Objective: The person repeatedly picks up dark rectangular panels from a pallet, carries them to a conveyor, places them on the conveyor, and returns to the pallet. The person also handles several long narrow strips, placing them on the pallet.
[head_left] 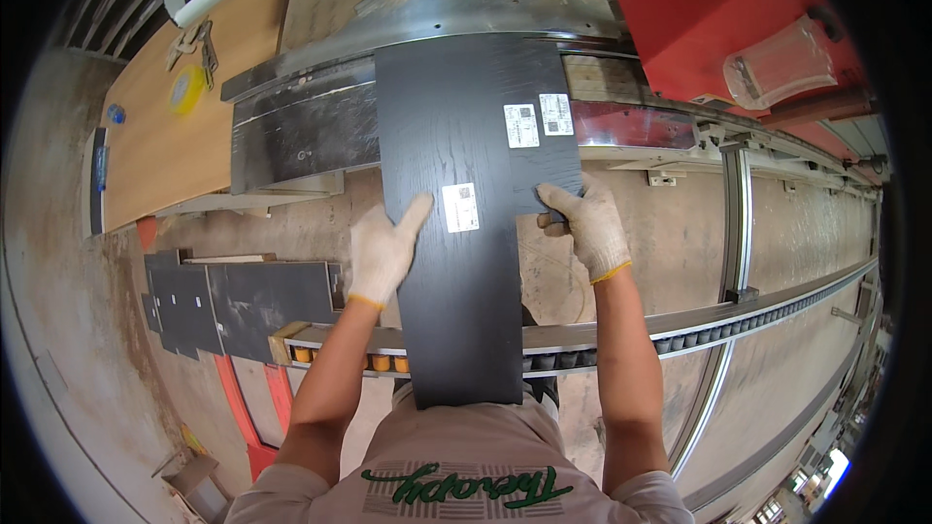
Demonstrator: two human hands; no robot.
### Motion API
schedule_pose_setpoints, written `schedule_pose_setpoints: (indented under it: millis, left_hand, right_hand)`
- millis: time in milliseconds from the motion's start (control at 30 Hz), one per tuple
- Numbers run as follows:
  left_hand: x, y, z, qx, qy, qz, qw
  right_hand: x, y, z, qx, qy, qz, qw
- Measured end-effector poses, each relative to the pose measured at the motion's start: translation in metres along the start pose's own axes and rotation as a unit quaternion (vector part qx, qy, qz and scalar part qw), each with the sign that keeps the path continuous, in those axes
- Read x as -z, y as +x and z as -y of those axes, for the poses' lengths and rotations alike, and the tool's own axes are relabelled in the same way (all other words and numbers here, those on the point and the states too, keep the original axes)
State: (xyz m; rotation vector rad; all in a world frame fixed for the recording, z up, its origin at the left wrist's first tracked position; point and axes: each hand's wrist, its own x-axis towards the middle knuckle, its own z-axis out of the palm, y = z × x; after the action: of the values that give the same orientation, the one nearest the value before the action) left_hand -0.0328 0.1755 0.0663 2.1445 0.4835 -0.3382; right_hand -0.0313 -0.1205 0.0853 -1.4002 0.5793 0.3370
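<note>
1. A long dark panel point(456, 301) spanned from the far metal bed point(301, 136) to near the person's waist.
2. A shorter dark panel point(542, 165) lay along its far right side.
3. The gloved left hand point(383, 250) grasped the long panel's left edge; the right hand point(592, 228) gripped the shorter panel's near end.
4. Left, a yellow tape roll point(188, 89) sat on a bench point(194, 160).
5. Far right stood a red housing point(699, 19).

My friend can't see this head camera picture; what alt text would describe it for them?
A person's gloved left hand and right hand grip opposite edges of dark wood-grain paneling with three white labels, its far end over a metal ledge. A red machine housing stands at upper right; more dark panels lie at lower left.
</note>
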Motion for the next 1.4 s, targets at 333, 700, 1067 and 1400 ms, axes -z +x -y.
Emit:
schedule_pose_setpoints:
  millis: [333,700,1067,1400]
  left_hand:
    - [-0.010,0.030,0.014,0.008,-0.041,0.013,0.999]
    - [-0.002,0.046,-0.012,-0.036,-0.043,0.042,0.998]
    - [-0.023,0.053,-0.013,-0.065,-0.075,0.067,0.993]
    - [-0.074,0.028,-0.061,-0.068,-0.139,0.065,0.986]
  right_hand:
    - [0.000,0.014,-0.006,0.005,-0.012,-0.021,1.000]
    - [-0.006,0.025,0.001,0.023,-0.014,-0.064,0.998]
    - [0.002,0.019,0.018,0.006,-0.027,-0.104,0.994]
    - [0.064,0.020,0.035,0.001,-0.026,-0.103,0.994]
